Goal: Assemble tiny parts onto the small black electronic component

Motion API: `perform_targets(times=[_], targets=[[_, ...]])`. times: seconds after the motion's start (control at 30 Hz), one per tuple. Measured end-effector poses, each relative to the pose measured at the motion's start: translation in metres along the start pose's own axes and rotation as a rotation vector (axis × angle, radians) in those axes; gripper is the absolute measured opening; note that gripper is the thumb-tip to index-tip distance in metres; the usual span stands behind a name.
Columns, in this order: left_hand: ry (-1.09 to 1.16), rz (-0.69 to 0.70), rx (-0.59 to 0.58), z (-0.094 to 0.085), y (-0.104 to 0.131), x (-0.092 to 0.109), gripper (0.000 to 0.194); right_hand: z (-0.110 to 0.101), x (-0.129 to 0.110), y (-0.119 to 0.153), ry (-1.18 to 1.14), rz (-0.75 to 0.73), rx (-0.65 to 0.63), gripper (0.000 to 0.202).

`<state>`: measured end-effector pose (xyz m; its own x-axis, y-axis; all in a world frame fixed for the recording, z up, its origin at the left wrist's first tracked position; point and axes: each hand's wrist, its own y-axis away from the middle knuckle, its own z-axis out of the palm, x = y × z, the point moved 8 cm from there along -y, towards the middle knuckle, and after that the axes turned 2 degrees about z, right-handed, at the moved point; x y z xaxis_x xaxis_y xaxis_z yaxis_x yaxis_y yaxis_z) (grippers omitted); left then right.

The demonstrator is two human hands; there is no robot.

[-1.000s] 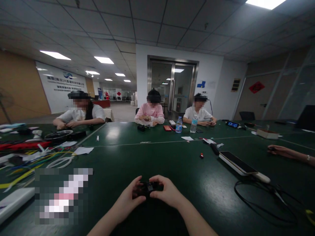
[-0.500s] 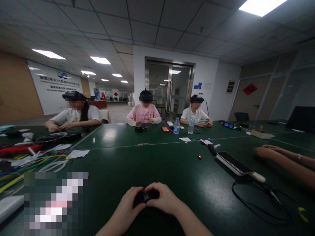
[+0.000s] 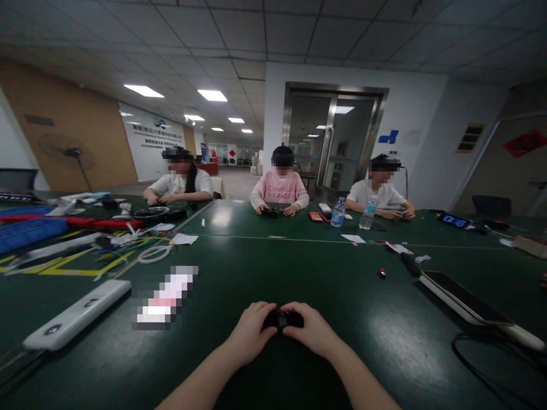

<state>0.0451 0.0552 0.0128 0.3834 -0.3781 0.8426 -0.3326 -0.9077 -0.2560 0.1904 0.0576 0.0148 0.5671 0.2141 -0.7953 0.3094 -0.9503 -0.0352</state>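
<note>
Between my two hands is a small black object (image 3: pixel 282 320) with a greyish square in its middle; its exact kind is too dark to tell. My left hand (image 3: pixel 251 335) grips its left end, fingers curled over the far side and thumb on the near side. On the right end, my right hand (image 3: pixel 315 331) holds it in the same way, fingers and thumb closed round it. Both hands are low over the dark green table (image 3: pixel 273 273), close to its near side. Parts of the object are hidden behind the fingers.
Left of my hands are a white power strip (image 3: pixel 81 313), a pixelated patch and tangled cables (image 3: pixel 115 250). To the right are a phone-like slab (image 3: pixel 461 299), a black cable (image 3: pixel 474 364) and a small red item (image 3: pixel 382 273). Bottles (image 3: pixel 337 213) and three seated people are farther off.
The view has turned left, so the scene sits farther right and a neighbour's forearms have left the picture. Both my hands still hold the black object.
</note>
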Motion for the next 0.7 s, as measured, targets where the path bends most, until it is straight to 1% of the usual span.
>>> perform_targets(times=[0.13, 0.3, 0.47, 0.5, 0.57, 0.7], targets=[[0.080, -0.022, 0.009, -0.001, 0.001, -0.004, 0.036, -0.001, -0.001, 0.000, -0.004, -0.004, -0.001, 0.040], [0.051, -0.032, -0.001, -0.004, 0.001, -0.001, 0.036, -0.003, -0.003, 0.001, -0.046, -0.010, -0.002, 0.038], [0.123, -0.094, 0.049, -0.011, 0.001, -0.008, 0.036, -0.004, -0.006, 0.004, -0.030, 0.011, 0.006, 0.034], [0.118, -0.096, 0.044, -0.011, 0.001, -0.008, 0.036, -0.005, -0.007, 0.005, -0.022, 0.020, 0.009, 0.034], [0.015, -0.078, 0.005, -0.010, 0.000, -0.006, 0.035, -0.006, -0.009, 0.006, -0.004, 0.031, 0.013, 0.035], [-0.305, -0.038, -0.095, -0.005, -0.002, 0.001, 0.039, -0.006, -0.014, 0.007, 0.031, 0.021, 0.014, 0.034]])
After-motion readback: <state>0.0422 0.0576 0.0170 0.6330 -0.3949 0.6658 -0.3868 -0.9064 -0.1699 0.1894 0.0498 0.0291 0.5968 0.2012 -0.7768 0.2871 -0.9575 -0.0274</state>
